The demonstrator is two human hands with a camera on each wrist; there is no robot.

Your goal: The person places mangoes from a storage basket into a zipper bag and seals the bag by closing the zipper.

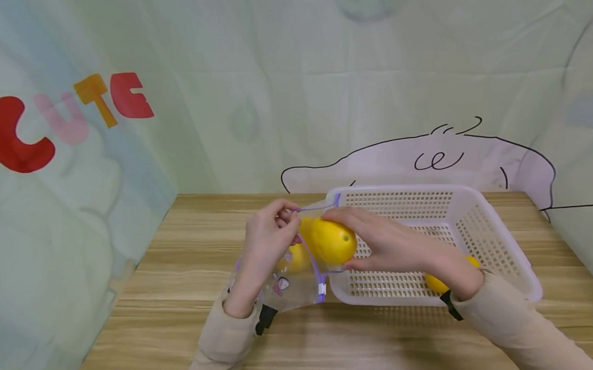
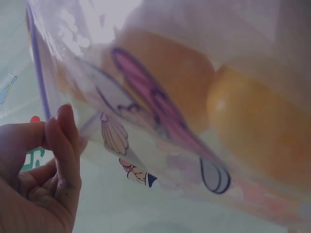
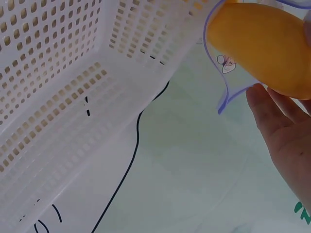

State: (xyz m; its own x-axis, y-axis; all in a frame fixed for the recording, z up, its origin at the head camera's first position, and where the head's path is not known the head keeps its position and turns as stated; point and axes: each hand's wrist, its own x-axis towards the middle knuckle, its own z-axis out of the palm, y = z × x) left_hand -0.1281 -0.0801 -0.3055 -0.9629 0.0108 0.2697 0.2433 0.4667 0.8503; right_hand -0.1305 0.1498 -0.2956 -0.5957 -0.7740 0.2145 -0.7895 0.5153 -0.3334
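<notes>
- Pinches clear bag point(image 1: 301, 291) at its mouth with left hand point(image 1: 269, 236).
- Grips yellow fruit point(image 1: 334, 243) with right hand point(image 1: 390, 237) at the mouth, bag's 3 o'clock side.
- Has white basket point(image 1: 386, 301) at 3 o'clock from bag.

Head: forward, down over the desk point(image 1: 171, 279)
Left wrist: close on bag point(image 2: 167, 114), upper right
Right wrist: near basket point(image 3: 104, 63), upper left
Shared by 3: bag

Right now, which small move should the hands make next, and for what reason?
Probably the right hand should ease its yellow fruit further into the bag: the fruit sits at the bag's open mouth, partly outside, and the left hand pinches the bag's edge.
</notes>
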